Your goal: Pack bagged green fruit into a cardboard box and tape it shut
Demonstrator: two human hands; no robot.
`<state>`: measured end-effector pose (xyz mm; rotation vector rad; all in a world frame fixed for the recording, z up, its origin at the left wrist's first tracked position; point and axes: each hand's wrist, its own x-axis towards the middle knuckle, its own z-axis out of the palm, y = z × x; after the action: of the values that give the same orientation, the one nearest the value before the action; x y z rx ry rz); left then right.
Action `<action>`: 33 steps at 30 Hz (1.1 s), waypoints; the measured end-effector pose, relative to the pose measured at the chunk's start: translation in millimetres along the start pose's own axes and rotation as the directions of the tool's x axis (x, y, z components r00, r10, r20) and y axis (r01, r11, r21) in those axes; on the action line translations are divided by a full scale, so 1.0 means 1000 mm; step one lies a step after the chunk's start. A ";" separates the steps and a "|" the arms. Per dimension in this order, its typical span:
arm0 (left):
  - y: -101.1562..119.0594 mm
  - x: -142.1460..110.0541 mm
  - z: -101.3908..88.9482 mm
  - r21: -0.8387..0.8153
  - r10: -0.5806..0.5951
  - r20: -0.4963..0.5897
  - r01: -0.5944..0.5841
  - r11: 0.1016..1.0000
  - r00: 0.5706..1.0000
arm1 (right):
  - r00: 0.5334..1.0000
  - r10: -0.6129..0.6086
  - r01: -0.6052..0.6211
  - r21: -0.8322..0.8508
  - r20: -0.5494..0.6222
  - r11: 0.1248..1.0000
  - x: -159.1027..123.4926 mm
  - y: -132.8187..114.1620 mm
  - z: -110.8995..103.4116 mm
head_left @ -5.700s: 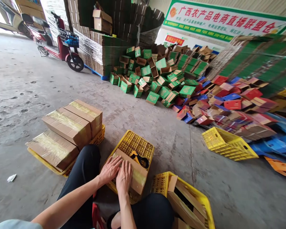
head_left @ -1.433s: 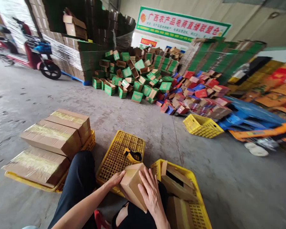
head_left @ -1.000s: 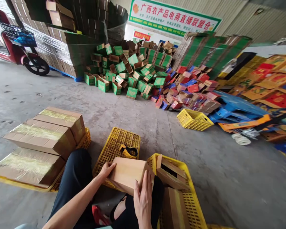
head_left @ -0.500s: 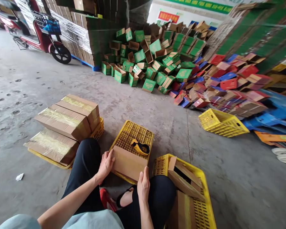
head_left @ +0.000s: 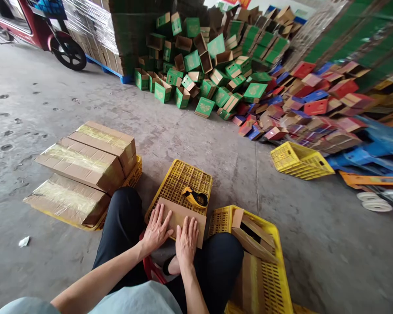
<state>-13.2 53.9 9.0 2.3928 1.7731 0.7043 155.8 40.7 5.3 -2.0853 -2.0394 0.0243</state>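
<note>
A plain brown cardboard box lies on an upturned yellow plastic crate between my knees. My left hand rests flat on the left part of the box, fingers spread. Beside it my right hand presses on the box's right part, its fingers stretched forward. Just beyond the box, a yellow and black tape dispenser sits on the crate.
Taped cartons are stacked in a yellow crate at my left. At my right, another yellow crate holds cardboard boxes. Farther off are heaps of green boxes and red-blue boxes, a tilted crate and a scooter.
Both hands have moved from the box's two ends onto its top, closer together, with the fingers now laid flat. The view has tilted slightly downward.
</note>
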 end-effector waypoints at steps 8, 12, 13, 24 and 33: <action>-0.009 0.002 -0.008 -0.017 0.045 0.069 -0.044 0.999 0.997 | 0.992 -0.091 0.094 -0.035 0.090 0.995 0.009 -0.023 -0.003; -0.014 -0.001 -0.005 -0.053 0.051 0.097 -0.046 0.998 0.994 | 0.988 -0.124 0.125 -0.014 0.090 0.992 0.008 -0.020 -0.004; -0.015 -0.002 -0.004 -0.063 0.050 0.102 -0.043 0.997 0.994 | 0.987 -0.136 0.137 -0.008 0.080 0.991 0.008 -0.019 -0.004; 0.013 -0.004 -0.009 -0.049 -0.097 0.249 0.113 0.992 0.964 | 0.989 -0.147 0.144 0.079 0.031 0.986 -0.009 0.022 -0.010; 0.037 -0.038 -0.018 -0.186 0.091 0.479 0.000 0.983 0.873 | 0.995 -0.077 0.071 0.102 0.057 0.992 -0.014 0.020 -0.011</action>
<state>3.9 3.0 25.8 2.2338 1.3846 0.2150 177.4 25.0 11.0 -1.9714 -2.1027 0.1757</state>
